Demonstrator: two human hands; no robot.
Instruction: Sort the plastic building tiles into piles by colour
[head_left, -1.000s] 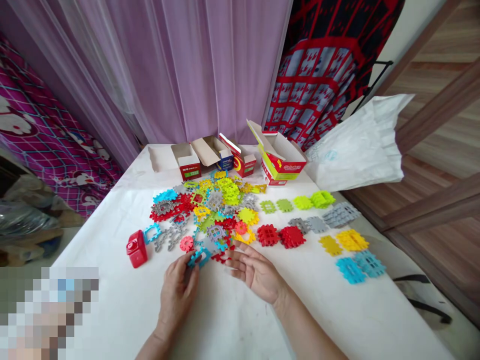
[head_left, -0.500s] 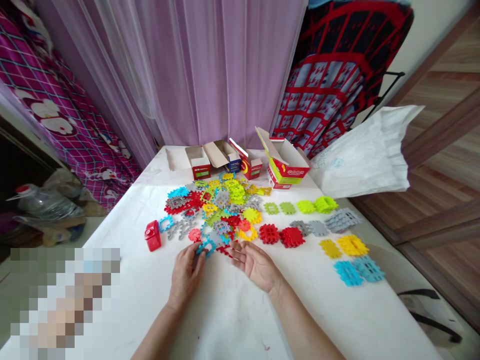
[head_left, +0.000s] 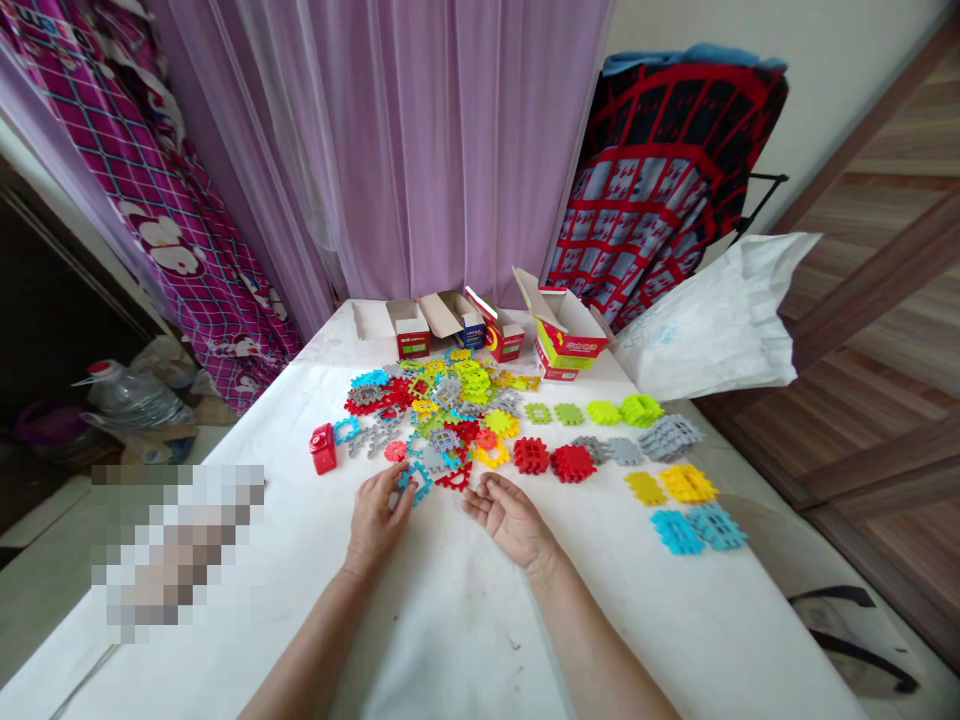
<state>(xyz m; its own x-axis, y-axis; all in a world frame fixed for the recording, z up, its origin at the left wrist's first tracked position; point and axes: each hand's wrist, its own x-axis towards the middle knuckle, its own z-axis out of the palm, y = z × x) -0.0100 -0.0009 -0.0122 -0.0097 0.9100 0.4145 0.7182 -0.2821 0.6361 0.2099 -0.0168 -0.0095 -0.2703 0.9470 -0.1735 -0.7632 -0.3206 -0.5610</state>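
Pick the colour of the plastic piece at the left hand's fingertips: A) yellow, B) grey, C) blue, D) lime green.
C: the left hand has its fingertips on a blue frame-shaped piece at the near edge of the mixed pile; the right hand lies open beside it.

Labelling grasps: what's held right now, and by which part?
Left hand fingertips pinch the near edge of a blue window tile lying on the table. Right hand is open, holding nothing.

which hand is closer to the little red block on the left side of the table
Left. The left hand lies just right of the red block, its fingers on a blue frame piece. The right hand sits farther right, beyond the left hand.
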